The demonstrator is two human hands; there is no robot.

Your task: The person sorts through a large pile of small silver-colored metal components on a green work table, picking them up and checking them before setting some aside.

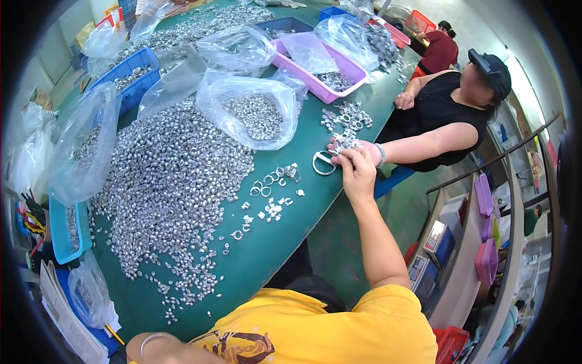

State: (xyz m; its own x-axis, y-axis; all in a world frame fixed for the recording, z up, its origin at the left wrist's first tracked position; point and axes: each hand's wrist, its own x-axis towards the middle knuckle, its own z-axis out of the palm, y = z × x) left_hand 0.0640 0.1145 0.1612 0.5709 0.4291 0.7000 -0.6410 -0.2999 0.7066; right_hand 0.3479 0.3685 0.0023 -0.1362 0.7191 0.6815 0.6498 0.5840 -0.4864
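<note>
My right hand [357,173] reaches over the table's right edge, its fingers closed together against a co-worker's hand [371,149]. Small silver metal pieces [345,142] show at that palm, just past my fingertips; what my fingers pinch is hidden. A large silver ring with a crossbar [324,162] is beside my thumb; I cannot tell whether it is held or lies on the table. At the lower left edge, my left hand [173,352] is blurred and cut off, near a bracelet, with its fingers hidden. Several silver rings [267,182] and small cast pieces [274,209] lie closer to me.
A big heap of silver bead-like parts [163,176] covers the green table [291,233]. Around it are an open plastic bag of parts [251,115], a pink bin [327,91], a blue bin [130,73] and a light-blue basket [70,233]. A co-worker in black [436,115] sits right.
</note>
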